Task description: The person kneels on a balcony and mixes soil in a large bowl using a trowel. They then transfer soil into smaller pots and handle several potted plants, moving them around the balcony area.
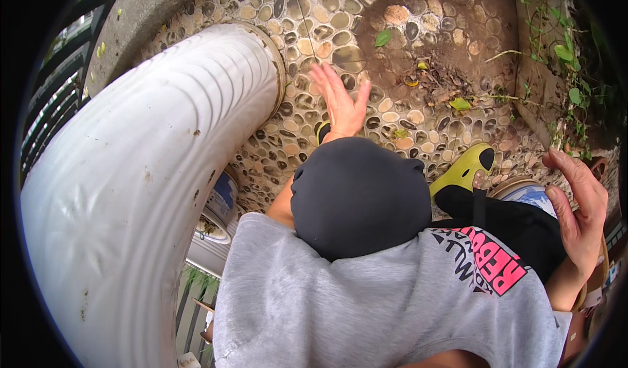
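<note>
My left hand is over the pebble-set floor, fingers extended and thumb apart, with nothing in it. A large white column-like piece with raised relief stands to its left, its brown-edged base a short way from my fingers. My right hand is raised at the far right, fingers curved and apart, also holding nothing. Behind that hand is part of a blue-and-white pot. A dark, rounded cloth-covered form, possibly a bent knee, hides my left forearm in part.
A yellow-green shoe rests on the pebbles. Dead leaves lie on a brown, soiled patch of floor. Vines grow along the right side. Dark railings and a concrete ledge run at upper left. Another blue-and-white pot stands beside the white piece.
</note>
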Demonstrator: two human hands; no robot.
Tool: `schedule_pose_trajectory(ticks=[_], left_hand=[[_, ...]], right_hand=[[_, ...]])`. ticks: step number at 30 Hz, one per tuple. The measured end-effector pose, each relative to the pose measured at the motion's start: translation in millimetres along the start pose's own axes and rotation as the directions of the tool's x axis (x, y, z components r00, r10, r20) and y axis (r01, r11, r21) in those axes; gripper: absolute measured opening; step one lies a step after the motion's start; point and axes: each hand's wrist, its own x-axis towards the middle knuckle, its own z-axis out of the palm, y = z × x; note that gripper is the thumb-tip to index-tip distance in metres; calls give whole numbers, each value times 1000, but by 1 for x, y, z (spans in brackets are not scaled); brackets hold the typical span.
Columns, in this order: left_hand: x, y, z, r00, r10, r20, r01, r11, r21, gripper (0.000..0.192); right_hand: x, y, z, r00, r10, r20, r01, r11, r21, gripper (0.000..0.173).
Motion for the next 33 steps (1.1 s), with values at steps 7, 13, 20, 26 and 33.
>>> schedule_pose_trajectory(ticks=[7, 13, 20, 26, 33], left_hand=[[18, -19, -23, 990, 39, -132, 23, 900, 436, 90], [51, 5, -13, 798, 515, 314, -599, 734, 320, 90], [203, 10, -52, 910, 219, -353, -13, 865, 501, 96], [149, 70, 38, 757, 591, 279, -640, 580, 504, 93], [78, 109, 53, 413, 630, 658, -803, 593, -64, 78]], right_hand=[[-7, 2, 1, 999, 1, -41, 0, 1000, 16, 38], [-7, 1, 4, 999, -4, -46, 5, 1000, 22, 38], [-8, -1, 6, 992, -26, -127, 36, 997, 72, 37], [-14, 1, 0, 998, 15, -65, -11, 997, 70, 35], [-14, 6, -3, 997, -64, -46, 64, 998, 4, 20]])
